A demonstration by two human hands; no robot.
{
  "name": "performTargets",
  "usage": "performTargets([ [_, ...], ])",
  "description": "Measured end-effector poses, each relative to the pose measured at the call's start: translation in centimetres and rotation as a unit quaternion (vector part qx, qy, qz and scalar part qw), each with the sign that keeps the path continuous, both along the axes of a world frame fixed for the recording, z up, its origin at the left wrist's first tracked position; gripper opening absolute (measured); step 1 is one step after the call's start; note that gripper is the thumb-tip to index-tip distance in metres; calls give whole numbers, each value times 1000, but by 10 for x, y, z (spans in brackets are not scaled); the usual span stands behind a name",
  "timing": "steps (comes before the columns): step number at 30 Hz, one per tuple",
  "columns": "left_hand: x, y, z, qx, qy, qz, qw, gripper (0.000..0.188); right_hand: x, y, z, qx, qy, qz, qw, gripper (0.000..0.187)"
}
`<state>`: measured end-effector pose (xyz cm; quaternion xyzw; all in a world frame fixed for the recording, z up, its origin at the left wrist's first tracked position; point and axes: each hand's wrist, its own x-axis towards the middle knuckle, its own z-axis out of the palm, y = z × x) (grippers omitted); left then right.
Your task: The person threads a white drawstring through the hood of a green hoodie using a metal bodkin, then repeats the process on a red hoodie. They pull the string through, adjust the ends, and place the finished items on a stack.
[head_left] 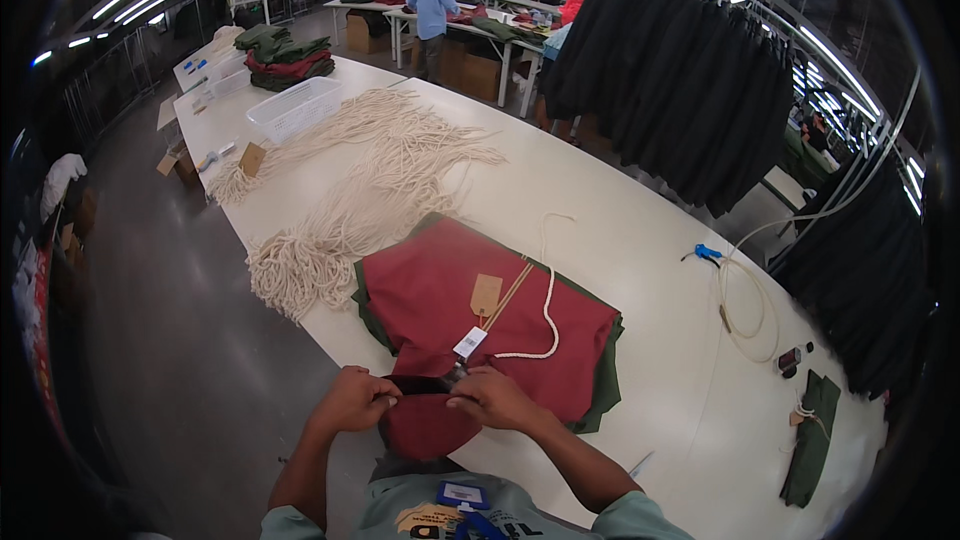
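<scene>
- Maroon cloth piece (440,290) lies at the near edge of the white table (650,290), its near end lifted toward the wearer's body.
- Left hand (362,399): thumb and fingers pinch the left end of the lifted edge.
- Right hand (497,400): pinches the same edge further right. Two-point grip likely keeps the edge taut and the dark gap behind it spread.
- Weight of the cloth rests on the table, so the hands probably only need to control the edge.
- Green cloth (604,402) sits underneath, showing past the maroon on both sides. Joined or separate, can't tell.
- Brown tag (487,294) and white tag (470,342) lie face up on top, presumably to keep them readable and out of the grip.
- White cord (549,310) curves loosely across the cloth; can't tell if it's attached.
- Cord pile (310,260) is just beyond, left side, likely for easy reach.
- Look: matte maroon, mostly flat, slightly rumpled near the hands, tan strings (508,298) running diagonally.
</scene>
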<state>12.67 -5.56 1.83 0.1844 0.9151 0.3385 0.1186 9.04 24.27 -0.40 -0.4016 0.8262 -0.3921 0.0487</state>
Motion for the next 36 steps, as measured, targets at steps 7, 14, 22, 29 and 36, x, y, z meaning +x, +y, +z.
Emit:
performTargets([
  [7, 2, -7, -12, -51, -9, 4, 999, 17, -10, 27, -11, 9, -50, -80, 995, 24],
  [14, 5, -3, -14, -38, 23, 3, 999, 16, 1, 1, -14, 28, -56, -37, 997, 24],
  [22, 13, -21, -14, -56, -60, 25, 996, 18, -12, 27, -24, 34, -73, -140, 987, 33],
  [29, -2, 47, -13, 64, 14, -16, 998, 25, -11, -22, -20, -70, -54, -74, 993, 28],
  [36, -4, 27, 5, 166, -116, -100, 974, 23, -35, -2, -61, -103, -79, -151, 980, 34],
])
